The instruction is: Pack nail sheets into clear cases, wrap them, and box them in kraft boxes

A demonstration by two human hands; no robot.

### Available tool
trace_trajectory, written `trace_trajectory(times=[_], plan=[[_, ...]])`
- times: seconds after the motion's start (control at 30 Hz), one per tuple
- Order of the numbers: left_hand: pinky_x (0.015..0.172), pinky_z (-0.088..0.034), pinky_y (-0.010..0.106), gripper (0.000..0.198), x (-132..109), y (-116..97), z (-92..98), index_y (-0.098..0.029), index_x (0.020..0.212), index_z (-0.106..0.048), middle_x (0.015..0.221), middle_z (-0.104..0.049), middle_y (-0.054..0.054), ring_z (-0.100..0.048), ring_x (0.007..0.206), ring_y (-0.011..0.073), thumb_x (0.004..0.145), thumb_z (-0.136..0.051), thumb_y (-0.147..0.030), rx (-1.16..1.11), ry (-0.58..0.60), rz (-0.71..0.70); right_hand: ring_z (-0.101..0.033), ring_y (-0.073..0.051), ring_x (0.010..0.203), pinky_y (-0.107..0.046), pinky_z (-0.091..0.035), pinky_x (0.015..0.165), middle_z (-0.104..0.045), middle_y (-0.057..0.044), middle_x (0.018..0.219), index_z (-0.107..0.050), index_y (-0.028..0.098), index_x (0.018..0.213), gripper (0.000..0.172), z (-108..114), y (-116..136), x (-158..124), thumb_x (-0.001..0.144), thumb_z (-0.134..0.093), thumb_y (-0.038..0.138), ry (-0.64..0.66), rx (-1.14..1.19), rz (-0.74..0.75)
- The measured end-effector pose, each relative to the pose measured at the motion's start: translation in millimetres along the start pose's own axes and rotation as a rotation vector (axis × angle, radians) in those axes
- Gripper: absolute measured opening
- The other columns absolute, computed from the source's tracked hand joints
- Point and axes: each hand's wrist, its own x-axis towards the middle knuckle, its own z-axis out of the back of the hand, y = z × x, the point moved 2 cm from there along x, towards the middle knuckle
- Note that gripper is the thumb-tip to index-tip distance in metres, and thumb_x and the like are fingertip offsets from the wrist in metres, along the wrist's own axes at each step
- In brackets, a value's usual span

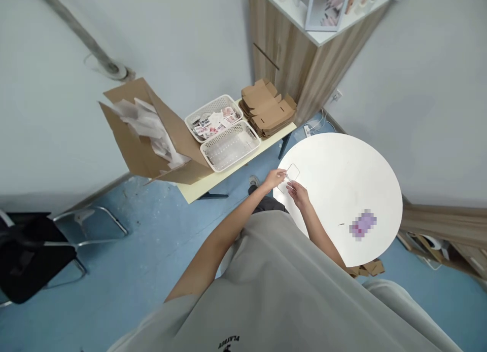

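A small clear plastic piece [293, 171] with a rounded, rectangular outline is between my two hands, over the left edge of the round white table [342, 174]. My left hand [275, 178] pinches it from the left side. On the other side, the fingers of my right hand [298, 194] close around its lower part. A second thin clear outline shows below the fingers; whether it belongs to the same piece I cannot tell. A blurred-out purple item [363, 224] lies on the table to the right, near a small dark sliver [341, 224].
Left of the table, a pale yellow bench [194, 188] carries an open carton [178, 131] with white wrapping, two white baskets [231, 162] and stacked flat cardboard boxes [272, 116]. A wood-grain cabinet [287, 53] stands behind. A black chair [38, 260] is at far left.
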Motion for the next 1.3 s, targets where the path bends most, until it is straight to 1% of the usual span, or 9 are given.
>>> trace_trajectory(times=[0.13, 0.23, 0.37, 0.5, 0.73, 0.93, 1.0, 1.1, 1.3], plan=[[0.095, -0.061, 0.036, 0.039, 10, 20, -20.1, -0.009, 0.12, -0.08, 0.117, -0.084, 0.017, -0.077, 0.096, 0.022, 0.082, -0.072, -0.004, 0.112, 0.113, 0.075, -0.079, -0.012, 0.074, -0.016, -0.062, 0.063, -0.084, -0.004, 0.09, -0.075, 0.018, 0.095, 0.008, 28, -28, 9, 0.094, -0.082, 0.014, -0.119, 0.081, -0.072], [0.102, -0.061, 0.039, 0.049, 15, 33, -27.2, -0.008, 0.124, -0.079, 0.13, -0.081, 0.022, -0.078, 0.111, 0.0268, 0.076, -0.071, 0.0, 0.171, 0.171, 0.101, -0.078, -0.012, 0.071, -0.016, -0.063, 0.063, -0.083, -0.005, 0.087, -0.074, 0.017, 0.093, 0.008, 41, -42, 13, 0.096, -0.079, 0.011, -0.172, 0.131, -0.088], [0.118, -0.055, 0.044, 0.056, 22, 46, -30.6, -0.01, 0.127, -0.079, 0.141, -0.077, 0.022, -0.072, 0.135, 0.0321, 0.072, -0.073, 0.001, 0.224, 0.204, 0.101, -0.077, -0.011, 0.07, -0.016, -0.064, 0.065, -0.083, -0.005, 0.085, -0.073, 0.016, 0.091, 0.012, 49, -53, 14, 0.1, -0.072, 0.009, -0.234, 0.168, -0.093], [0.127, -0.047, 0.045, 0.057, 26, 52, -27.9, -0.009, 0.127, -0.079, 0.148, -0.073, 0.022, -0.067, 0.144, 0.0336, 0.071, -0.072, 0.002, 0.24, 0.206, 0.092, -0.078, -0.01, 0.072, -0.016, -0.065, 0.069, -0.082, -0.004, 0.085, -0.072, 0.016, 0.091, 0.013, 48, -58, 17, 0.101, -0.069, 0.009, -0.282, 0.154, -0.083], [0.124, -0.05, 0.049, 0.057, 31, 45, -6.1, -0.011, 0.131, -0.077, 0.154, -0.069, 0.025, -0.065, 0.148, 0.0359, 0.074, -0.075, -0.002, 0.147, 0.184, 0.081, -0.076, -0.012, 0.071, -0.021, -0.068, 0.073, -0.078, -0.002, 0.084, -0.069, 0.018, 0.088, 0.012, 44, -54, 24, 0.09, -0.076, 0.01, -0.356, -0.008, -0.072], [0.118, -0.055, 0.051, 0.049, 35, 16, 39.1, -0.016, 0.132, -0.077, 0.151, -0.072, 0.021, -0.069, 0.141, 0.034, 0.083, -0.076, -0.012, -0.01, 0.129, 0.019, -0.078, -0.017, 0.082, -0.028, -0.071, 0.074, -0.077, -0.004, 0.096, -0.07, 0.021, 0.09, 0.011, 43, -29, 11, 0.084, -0.079, 0.022, -0.369, -0.213, -0.008], [0.116, -0.056, 0.05, 0.044, 36, 1, 62.7, -0.018, 0.13, -0.078, 0.148, -0.074, 0.019, -0.073, 0.134, 0.0324, 0.086, -0.077, -0.017, -0.101, 0.082, -0.02, -0.079, -0.017, 0.085, -0.026, -0.069, 0.074, -0.077, -0.005, 0.098, -0.07, 0.021, 0.09, 0.011, 23, -11, 16, 0.084, -0.078, 0.026, -0.327, -0.274, 0.028], [0.113, -0.058, 0.048, 0.038, 37, -24, 105.8, -0.019, 0.126, -0.079, 0.146, -0.075, 0.018, -0.077, 0.123, 0.0302, 0.088, -0.078, -0.022, -0.248, -0.036, -0.078, -0.08, -0.019, 0.088, -0.027, -0.068, 0.075, -0.079, -0.006, 0.099, -0.073, 0.02, 0.091, 0.014, -37, 23, 35, 0.082, -0.077, 0.031, -0.205, -0.373, 0.138], [0.109, -0.057, 0.042, 0.032, 40, -56, 197.4, -0.019, 0.122, -0.077, 0.143, -0.077, 0.017, -0.078, 0.119, 0.0258, 0.09, -0.075, -0.024, -0.507, -0.403, -0.083, -0.078, -0.026, 0.105, -0.041, -0.067, 0.09, -0.082, -0.011, 0.113, -0.074, 0.02, 0.109, 0.041, -223, 84, 87, 0.085, -0.073, 0.054, 0.188, -0.704, 0.428]])
